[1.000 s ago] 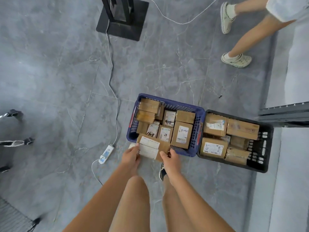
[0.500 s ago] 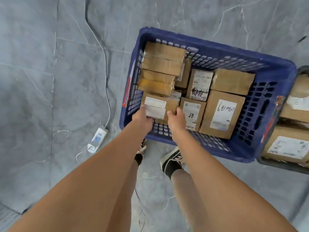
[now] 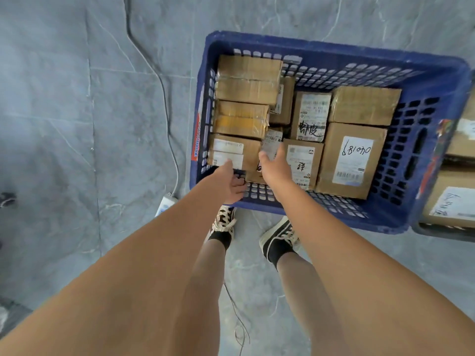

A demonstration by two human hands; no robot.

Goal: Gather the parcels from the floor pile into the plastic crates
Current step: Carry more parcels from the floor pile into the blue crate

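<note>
Blue crate [image 3: 434, 73] on grey floor [image 3: 64, 124], packed with cardboard parcels. Both hands reach in at its near-left corner. Left hand [image 3: 228, 182] touches the near edge of a labelled parcel [image 3: 232, 152] lying against the left wall; whether its fingers grip, cannot tell. Right hand [image 3: 273, 167] lies on the parcel's right end, fingers straight. Second crate [image 3: 442, 231] abuts the right side, holding more parcels. Power strip [image 3: 164, 205] lies left of the crate.

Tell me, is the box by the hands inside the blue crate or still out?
Inside. The box sits within the blue crate, in its near left corner beside other parcels, below the rim.
</note>
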